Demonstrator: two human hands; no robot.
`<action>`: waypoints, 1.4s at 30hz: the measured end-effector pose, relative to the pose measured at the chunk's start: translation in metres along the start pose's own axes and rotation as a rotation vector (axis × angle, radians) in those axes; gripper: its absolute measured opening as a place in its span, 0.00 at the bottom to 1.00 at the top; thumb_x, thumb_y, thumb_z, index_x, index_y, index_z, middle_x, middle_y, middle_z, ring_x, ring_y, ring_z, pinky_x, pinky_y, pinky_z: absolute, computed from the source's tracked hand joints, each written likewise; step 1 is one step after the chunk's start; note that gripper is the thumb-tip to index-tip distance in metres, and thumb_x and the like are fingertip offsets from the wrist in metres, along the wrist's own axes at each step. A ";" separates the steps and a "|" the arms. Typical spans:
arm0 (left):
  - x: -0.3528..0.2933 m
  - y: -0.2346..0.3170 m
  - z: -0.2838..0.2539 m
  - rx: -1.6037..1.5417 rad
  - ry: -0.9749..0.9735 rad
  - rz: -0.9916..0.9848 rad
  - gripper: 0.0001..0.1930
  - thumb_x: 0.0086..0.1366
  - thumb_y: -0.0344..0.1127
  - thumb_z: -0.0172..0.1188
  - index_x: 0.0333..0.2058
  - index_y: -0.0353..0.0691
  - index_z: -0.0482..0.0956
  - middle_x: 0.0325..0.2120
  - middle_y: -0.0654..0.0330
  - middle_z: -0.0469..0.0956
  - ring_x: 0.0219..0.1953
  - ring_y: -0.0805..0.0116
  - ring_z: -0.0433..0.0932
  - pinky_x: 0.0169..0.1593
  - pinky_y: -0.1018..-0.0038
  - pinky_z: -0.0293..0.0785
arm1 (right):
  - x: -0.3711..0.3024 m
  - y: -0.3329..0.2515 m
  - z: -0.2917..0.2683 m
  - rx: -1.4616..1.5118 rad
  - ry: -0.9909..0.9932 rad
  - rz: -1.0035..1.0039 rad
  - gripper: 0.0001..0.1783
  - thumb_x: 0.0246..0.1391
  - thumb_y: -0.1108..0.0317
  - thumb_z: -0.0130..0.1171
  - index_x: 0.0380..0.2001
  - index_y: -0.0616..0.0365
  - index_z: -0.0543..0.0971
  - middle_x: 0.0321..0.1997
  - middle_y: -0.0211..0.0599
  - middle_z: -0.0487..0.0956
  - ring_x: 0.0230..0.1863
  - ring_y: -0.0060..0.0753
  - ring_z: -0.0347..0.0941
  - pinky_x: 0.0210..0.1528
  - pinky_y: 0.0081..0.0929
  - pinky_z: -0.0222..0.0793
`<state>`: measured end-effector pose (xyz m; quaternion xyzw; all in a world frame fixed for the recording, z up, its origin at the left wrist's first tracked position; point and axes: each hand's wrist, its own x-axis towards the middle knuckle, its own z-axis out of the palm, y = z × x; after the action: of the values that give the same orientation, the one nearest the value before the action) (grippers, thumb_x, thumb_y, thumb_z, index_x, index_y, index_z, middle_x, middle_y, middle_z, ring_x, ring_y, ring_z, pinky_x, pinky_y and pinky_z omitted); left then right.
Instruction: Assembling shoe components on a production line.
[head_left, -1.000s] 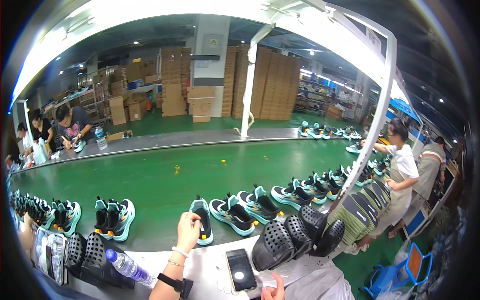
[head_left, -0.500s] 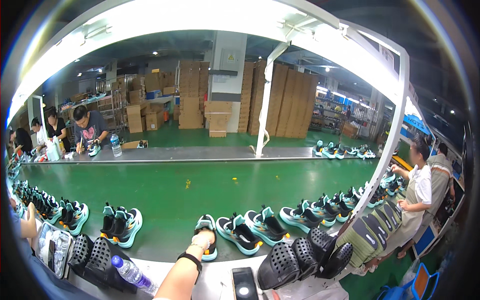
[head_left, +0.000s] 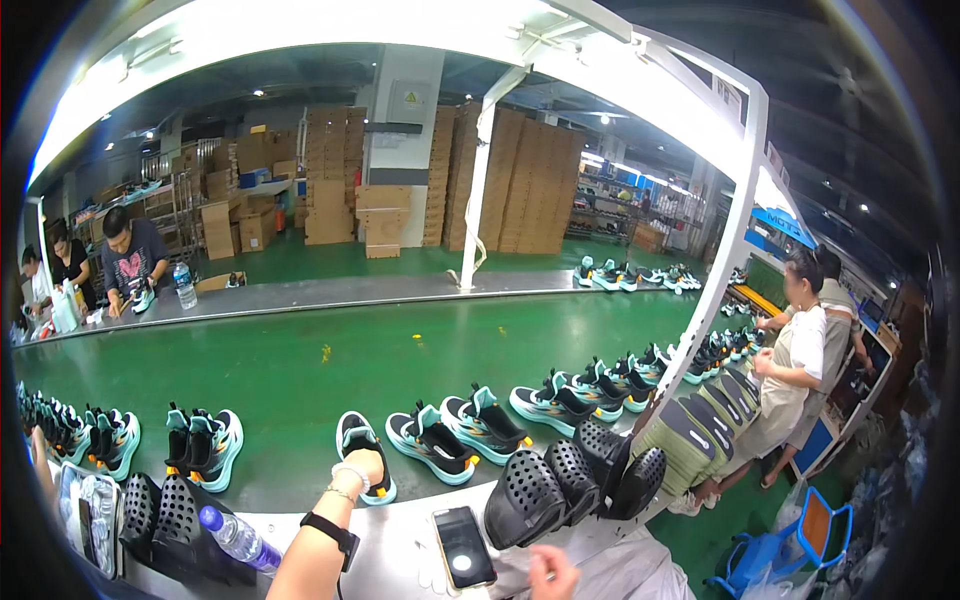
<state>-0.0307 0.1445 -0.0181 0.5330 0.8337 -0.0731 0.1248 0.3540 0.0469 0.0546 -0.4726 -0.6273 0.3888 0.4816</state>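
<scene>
My left hand (head_left: 362, 466), with a bracelet and a black wrist strap (head_left: 333, 533) on its arm, is closed on the heel end of a black and teal sneaker (head_left: 355, 431). That sneaker stands on the green belt (head_left: 290, 370), its toe pointing away from me. Just right of it are two more black and teal sneakers (head_left: 432, 445). My right hand (head_left: 553, 573) shows in part at the lower edge, blurred, near a phone (head_left: 464, 548); its fingers are not clear.
Black perforated clogs (head_left: 525, 500) stand along the near ledge, right and left. A purple-capped water bottle (head_left: 240, 540) lies by a plastic tray (head_left: 90, 520). More sneakers (head_left: 205, 447) line the belt. People work across the belt and at the right, beside green padded covers (head_left: 690, 440).
The view has turned right, so most things appear shifted left. My right hand has come in at the lower edge. My left hand is still at the sneaker, which now sits more tilted.
</scene>
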 end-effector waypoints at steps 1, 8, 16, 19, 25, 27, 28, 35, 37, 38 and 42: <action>-0.006 0.003 -0.004 -0.002 -0.021 0.026 0.15 0.60 0.37 0.49 0.39 0.38 0.81 0.39 0.51 0.80 0.41 0.59 0.80 0.46 0.68 0.74 | 0.018 0.015 -0.009 0.009 0.110 -0.287 0.09 0.53 0.70 0.56 0.37 0.61 0.78 0.24 0.38 0.78 0.20 0.24 0.73 0.24 0.22 0.67; -0.034 -0.007 -0.011 -0.074 -0.156 0.101 0.18 0.54 0.38 0.51 0.41 0.37 0.80 0.41 0.51 0.79 0.44 0.59 0.79 0.47 0.66 0.73 | 0.083 -0.071 -0.027 -0.698 0.078 -0.386 0.21 0.47 0.52 0.62 0.36 0.60 0.77 0.20 0.39 0.77 0.21 0.40 0.75 0.25 0.33 0.70; -0.051 -0.001 -0.036 -0.165 -0.066 0.023 0.16 0.52 0.36 0.53 0.36 0.35 0.82 0.38 0.49 0.80 0.43 0.56 0.79 0.44 0.66 0.75 | 0.090 -0.070 -0.011 -1.178 -0.063 -0.373 0.32 0.43 0.37 0.59 0.22 0.61 0.74 0.17 0.46 0.77 0.22 0.45 0.77 0.27 0.37 0.71; -0.078 0.002 -0.031 -0.230 0.567 0.146 0.09 0.51 0.32 0.53 0.26 0.36 0.81 0.31 0.51 0.78 0.38 0.56 0.76 0.42 0.64 0.72 | 0.089 -0.097 -0.015 -1.144 0.030 -0.337 0.32 0.44 0.39 0.60 0.26 0.64 0.74 0.18 0.48 0.77 0.23 0.49 0.77 0.28 0.40 0.72; -0.134 -0.006 0.014 -0.931 0.958 -0.062 0.13 0.55 0.36 0.59 0.38 0.38 0.79 0.52 0.45 0.65 0.54 0.47 0.66 0.56 0.62 0.63 | 0.085 -0.164 0.046 -0.649 -0.314 -0.468 0.24 0.44 0.53 0.66 0.36 0.64 0.78 0.24 0.48 0.79 0.26 0.41 0.79 0.30 0.31 0.71; -0.127 -0.008 0.034 -1.029 0.899 -0.029 0.15 0.56 0.39 0.60 0.42 0.41 0.77 0.54 0.43 0.62 0.55 0.45 0.64 0.58 0.62 0.62 | 0.096 -0.148 0.102 -0.801 -0.533 -0.535 0.26 0.46 0.47 0.62 0.32 0.64 0.80 0.24 0.50 0.79 0.28 0.46 0.78 0.32 0.33 0.72; -0.124 -0.009 0.038 -1.110 0.828 0.010 0.18 0.56 0.41 0.61 0.45 0.43 0.76 0.56 0.41 0.60 0.57 0.43 0.63 0.60 0.62 0.60 | 0.111 -0.133 0.129 -0.793 -0.669 -0.527 0.27 0.47 0.45 0.61 0.26 0.65 0.80 0.21 0.48 0.78 0.25 0.43 0.78 0.32 0.32 0.72; -0.131 -0.019 0.037 -1.025 0.833 -0.007 0.21 0.51 0.42 0.64 0.45 0.45 0.75 0.53 0.41 0.65 0.51 0.41 0.70 0.52 0.60 0.70 | 0.150 -0.087 0.266 -0.570 -0.967 0.024 0.29 0.48 0.50 0.62 0.22 0.74 0.76 0.18 0.47 0.78 0.16 0.36 0.77 0.15 0.25 0.75; -0.124 -0.020 0.049 -1.074 0.823 -0.019 0.21 0.51 0.40 0.64 0.45 0.47 0.75 0.53 0.41 0.65 0.52 0.42 0.69 0.54 0.59 0.69 | 0.139 -0.082 0.286 -0.759 -0.847 -0.162 0.31 0.47 0.43 0.60 0.24 0.70 0.78 0.20 0.46 0.79 0.19 0.37 0.78 0.23 0.29 0.76; -0.122 -0.018 0.051 -1.050 0.809 -0.012 0.21 0.51 0.38 0.64 0.46 0.48 0.75 0.54 0.41 0.63 0.52 0.41 0.69 0.54 0.58 0.68 | 0.135 -0.069 0.293 -0.825 -0.751 -0.287 0.31 0.46 0.42 0.60 0.25 0.67 0.79 0.22 0.45 0.80 0.21 0.39 0.79 0.27 0.32 0.76; -0.131 -0.012 0.044 -1.059 0.782 -0.074 0.20 0.52 0.42 0.63 0.43 0.40 0.75 0.46 0.41 0.72 0.48 0.47 0.73 0.55 0.62 0.65 | 0.108 -0.037 0.325 -0.895 -0.609 -0.356 0.22 0.49 0.49 0.55 0.27 0.60 0.82 0.30 0.48 0.81 0.34 0.47 0.79 0.37 0.39 0.75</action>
<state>0.0171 0.0142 -0.0224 0.3576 0.7587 0.5417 0.0553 0.0203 0.1312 0.0392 -0.3841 -0.9115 0.1166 0.0901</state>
